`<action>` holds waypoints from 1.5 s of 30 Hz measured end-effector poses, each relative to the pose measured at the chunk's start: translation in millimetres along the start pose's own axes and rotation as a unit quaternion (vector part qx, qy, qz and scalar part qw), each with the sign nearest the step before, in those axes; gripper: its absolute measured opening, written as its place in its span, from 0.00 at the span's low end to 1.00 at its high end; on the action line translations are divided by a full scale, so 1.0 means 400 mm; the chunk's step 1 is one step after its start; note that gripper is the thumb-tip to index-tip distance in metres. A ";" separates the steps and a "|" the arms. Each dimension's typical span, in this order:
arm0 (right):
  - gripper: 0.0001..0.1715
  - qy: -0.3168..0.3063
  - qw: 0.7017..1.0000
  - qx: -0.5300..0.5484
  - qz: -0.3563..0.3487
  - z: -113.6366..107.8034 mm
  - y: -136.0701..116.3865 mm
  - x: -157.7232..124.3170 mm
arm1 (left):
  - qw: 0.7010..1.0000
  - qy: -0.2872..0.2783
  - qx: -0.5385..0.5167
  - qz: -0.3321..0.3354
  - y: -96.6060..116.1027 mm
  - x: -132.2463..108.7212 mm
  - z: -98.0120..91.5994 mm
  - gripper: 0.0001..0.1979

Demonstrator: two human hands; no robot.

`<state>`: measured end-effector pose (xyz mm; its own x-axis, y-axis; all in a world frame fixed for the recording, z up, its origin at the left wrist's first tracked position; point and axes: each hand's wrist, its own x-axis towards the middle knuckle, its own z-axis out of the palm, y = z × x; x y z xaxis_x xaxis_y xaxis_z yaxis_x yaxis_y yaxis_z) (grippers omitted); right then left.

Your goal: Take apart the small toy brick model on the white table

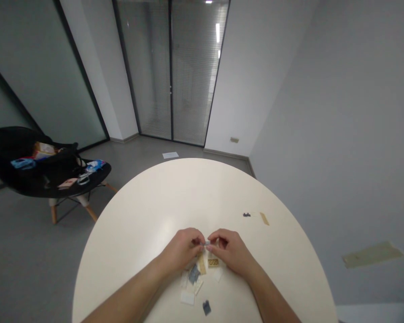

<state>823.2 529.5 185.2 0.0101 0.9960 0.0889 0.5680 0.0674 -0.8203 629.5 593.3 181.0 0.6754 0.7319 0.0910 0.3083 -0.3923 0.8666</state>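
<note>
My left hand [184,247] and my right hand [229,249] meet over the round white table [175,202], fingers curled. Between their fingertips they pinch a tiny pale grey piece [208,243]. Just below the hands lies a scatter of small flat pieces: a tan studded one [213,262], a tan strip [201,264], a grey-blue one [193,273], white ones [187,297] and a dark blue one [206,307] nearest me.
A small dark piece [246,215] and a tan strip of tape [264,218] lie on the table's right part. A black chair [37,170] laden with a bag and small items stands at the left. A white paper [170,155] lies on the floor by the glass doors.
</note>
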 end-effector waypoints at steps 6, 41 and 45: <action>0.07 0.003 0.999 0.007 -0.032 0.007 0.002 0.003 | 1.000 -0.005 -0.019 -0.003 0.001 0.001 0.003 0.07; 0.16 0.308 0.923 -0.195 0.124 -0.146 0.187 0.037 | 0.995 0.087 0.055 -0.011 -0.020 0.007 -0.037 0.08; 0.15 0.296 0.924 -0.211 0.122 -0.141 0.200 0.039 | 0.995 0.059 0.080 -0.016 -0.020 0.007 -0.041 0.07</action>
<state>915.2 547.2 152.8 0.5574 0.7634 0.3263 0.7585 -0.3084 -0.5742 618.0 607.4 182.3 0.5832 0.8020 0.1291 0.4374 -0.4440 0.7821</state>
